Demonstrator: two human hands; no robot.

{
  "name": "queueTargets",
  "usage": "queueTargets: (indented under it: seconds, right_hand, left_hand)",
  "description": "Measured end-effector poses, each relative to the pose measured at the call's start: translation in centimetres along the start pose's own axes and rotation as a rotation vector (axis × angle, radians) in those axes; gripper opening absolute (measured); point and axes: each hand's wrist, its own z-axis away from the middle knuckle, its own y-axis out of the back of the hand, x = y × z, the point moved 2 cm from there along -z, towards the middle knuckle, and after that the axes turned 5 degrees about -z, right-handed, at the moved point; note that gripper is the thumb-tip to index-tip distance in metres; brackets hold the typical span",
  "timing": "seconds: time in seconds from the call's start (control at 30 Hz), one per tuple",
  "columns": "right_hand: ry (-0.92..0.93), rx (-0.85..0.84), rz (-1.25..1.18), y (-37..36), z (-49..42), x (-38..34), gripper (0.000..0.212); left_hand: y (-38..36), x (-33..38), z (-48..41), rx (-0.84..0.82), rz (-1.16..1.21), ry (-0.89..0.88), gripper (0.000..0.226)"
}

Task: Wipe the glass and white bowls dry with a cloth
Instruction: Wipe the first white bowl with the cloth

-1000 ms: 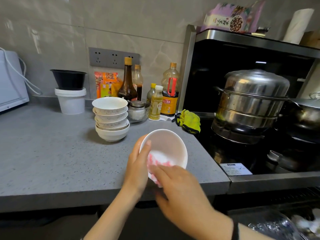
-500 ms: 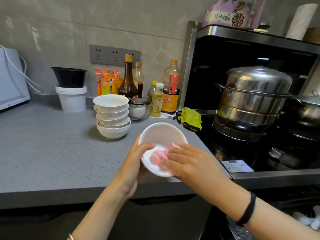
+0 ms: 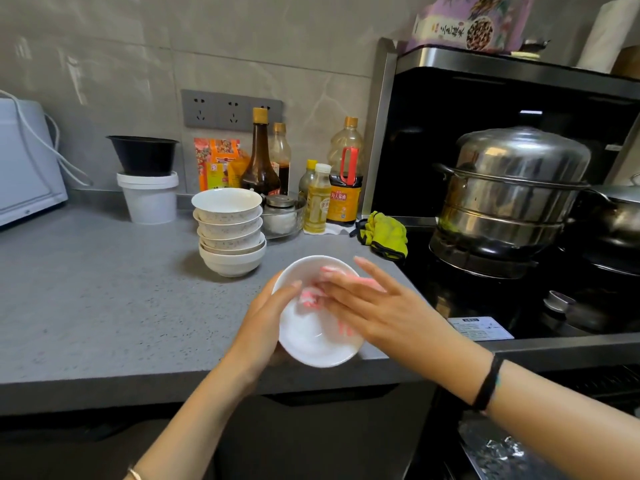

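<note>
White bowl (image 3: 311, 341), glossy, tilted, gripped at its rim by the left hand (image 3: 266, 320). Pink cloth (image 3: 310, 297) bunched inside, under the right hand's (image 3: 374, 306) flat fingers. Stacked white bowls (image 3: 230, 233) upright beyond the left hand.

Grey speckled countertop (image 3: 86, 289), grey tiled wall (image 3: 173, 46), wall sockets (image 3: 232, 110), black stove (image 3: 485, 306)

We see both forearms reaching in from the bottom edge, meeting mid-frame. Left hand (image 3: 265, 318) cups the white bowl (image 3: 311, 346) from its left side, thumb hooked over the rim, fingers hidden underneath. Right hand (image 3: 379, 306) lies palm-down across the bowl mouth, fingers (image 3: 341, 280) nearly straight and spread, pressing the pink cloth (image 3: 308, 296) inside. Black band (image 3: 488, 382) on right wrist, thin bracelet (image 3: 134, 474) on left.
</note>
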Motion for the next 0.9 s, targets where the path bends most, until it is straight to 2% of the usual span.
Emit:
queueTargets:
  seconds: [0.07, 0.17, 0.3, 0.37, 0.43, 0.47, 0.53, 0.6, 0.7, 0.77, 0.83, 0.9]
  right_hand:
    - [-0.040, -0.021, 0.039, -0.1, 0.0, 0.0, 0.051]
    - [-0.218, 0.069, -0.119, -0.6, -0.3, -2.9, 0.045]
    - [-0.509, 0.113, -0.662, 1.6, -2.3, -7.5, 0.061]
    - [-0.551, 0.091, -0.919, 2.9, -3.2, -8.1, 0.070]
    - [-0.497, 0.106, -1.026, 3.1, -3.5, -7.7, 0.067]
    - [-0.452, 0.124, -0.961, 2.8, -3.4, -7.1, 0.061]
    - [-0.315, 0.151, -0.637, 1.3, -2.4, -5.7, 0.046]
    - [-0.213, 0.165, -0.418, 0.3, -1.5, -4.2, 0.032]
    - [-0.141, 0.217, -0.300, 0.5, -1.6, -3.0, 0.028]
    - [-0.206, 0.269, -0.322, 1.5, -2.8, -3.2, 0.026]
    - [-0.419, 0.275, -0.463, 2.4, -4.3, -3.5, 0.032]
    - [-0.607, 0.316, -0.612, 3.2, -5.8, -3.9, 0.019]
  left_hand:
    - [0.0, 0.6, -0.2, -0.024, -0.070, -0.077, 0.043]
    - [-0.1, 1.2, 0.1, 0.042, -0.049, -0.146, 0.016]
    - [-0.4, 0.8, 0.5, 0.216, 0.004, -0.133, 0.025]
    - [-0.4, 0.7, 0.6, 0.269, 0.056, -0.110, 0.028]
    - [0.2, 1.0, 0.7, 0.273, 0.068, -0.098, 0.021]
    - [0.6, 1.3, 0.7, 0.241, 0.061, -0.081, 0.018]
    - [1.4, 1.8, 0.8, 0.148, 0.018, -0.018, 0.021]
    - [1.8, 2.3, 0.8, 0.023, -0.050, 0.055, 0.023]
    - [2.2, 3.2, 0.5, -0.068, -0.124, 0.098, 0.021]
    - [1.7, 3.5, 0.2, -0.057, -0.034, 0.082, 0.019]
    - [0.5, 3.1, 0.4, 0.005, 0.092, 0.006, 0.034]
    - [-0.7, 2.0, 0.6, 0.138, 0.188, -0.088, 0.042]
